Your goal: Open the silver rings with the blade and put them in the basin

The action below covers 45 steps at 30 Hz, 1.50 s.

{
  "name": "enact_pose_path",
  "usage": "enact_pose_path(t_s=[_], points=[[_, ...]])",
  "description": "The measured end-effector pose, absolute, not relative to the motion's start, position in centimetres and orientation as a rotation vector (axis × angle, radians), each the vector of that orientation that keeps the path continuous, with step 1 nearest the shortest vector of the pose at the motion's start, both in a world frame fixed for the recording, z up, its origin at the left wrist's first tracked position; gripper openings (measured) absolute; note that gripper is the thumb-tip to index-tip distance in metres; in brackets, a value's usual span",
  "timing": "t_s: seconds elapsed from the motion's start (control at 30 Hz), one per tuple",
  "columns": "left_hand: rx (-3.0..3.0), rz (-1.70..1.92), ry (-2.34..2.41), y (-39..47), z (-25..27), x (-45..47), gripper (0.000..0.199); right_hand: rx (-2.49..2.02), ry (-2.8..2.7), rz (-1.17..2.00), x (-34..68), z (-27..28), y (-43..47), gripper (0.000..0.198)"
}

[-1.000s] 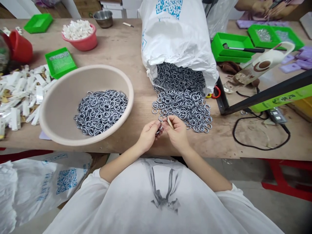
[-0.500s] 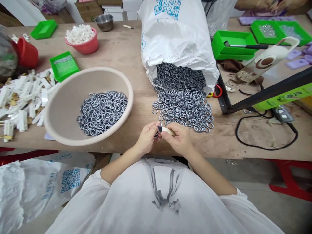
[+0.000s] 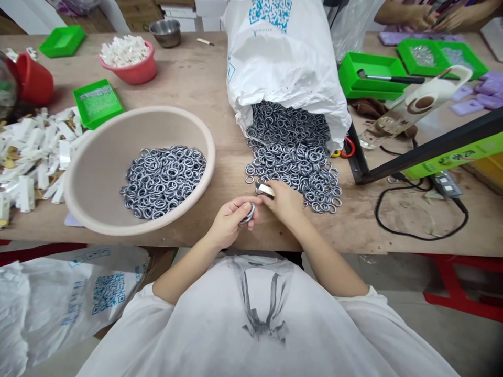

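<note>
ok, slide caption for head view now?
Left hand holding at least one grey ring, right hand a small tool, beside the basin.

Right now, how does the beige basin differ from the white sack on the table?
The beige basin is smooth and plain; the white sack is crumpled, with blue print. The basin opens upward, while the sack opens toward the camera. The basin's rings lie inside; some of the sack's rings lie on the table. Both hold grey rings.

Wooden table [image 3: 204, 78], grey floor [image 3: 401, 303], red stool [image 3: 456, 300] (partly hidden)
</note>
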State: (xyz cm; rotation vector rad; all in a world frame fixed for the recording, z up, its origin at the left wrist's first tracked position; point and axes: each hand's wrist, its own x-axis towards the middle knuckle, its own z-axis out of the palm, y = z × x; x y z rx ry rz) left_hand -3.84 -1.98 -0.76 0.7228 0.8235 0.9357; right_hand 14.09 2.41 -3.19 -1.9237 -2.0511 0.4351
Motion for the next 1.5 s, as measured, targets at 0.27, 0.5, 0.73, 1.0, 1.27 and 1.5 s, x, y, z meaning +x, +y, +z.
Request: enact_pose_path(t_s=[0.27, 0.5, 0.73, 1.0, 1.27, 1.5], points=[[0.411, 0.988, 0.966, -1.3, -2.5, -5.8, 0.017, -2.051, -2.227, 0.291, 12.4, -3.3, 3.2, 0.030], [0.414, 0.945, 1.010, -1.1, -2.9, -5.6, 0.033, -1.959, -2.205, 0.434, 12.1, -3.8, 4.8, 0.026], [0.445, 0.915, 1.018, -0.9, -3.5, -4.8, 0.041, -1.521, -1.700, 1.141, 13.0, -3.2, 5.1, 0.020], [0.444, 0.606, 0.715, -0.8, -1.1, -3.3, 0.043, -1.001, -1.310, 1.624, 13.4, -2.0, 2.0, 0.037], [0.645, 0.859, 0.901, -1.4, -0.6, -1.8, 0.045, -1.095, -1.240, 1.429, 12.7, -0.9, -0.1, 0.040], [0.644, 0.962, 0.937, -1.5, 0.0, -1.8, 0.049, -1.223, -1.795, 0.758, 14.0, -0.2, -1.5, 0.044]])
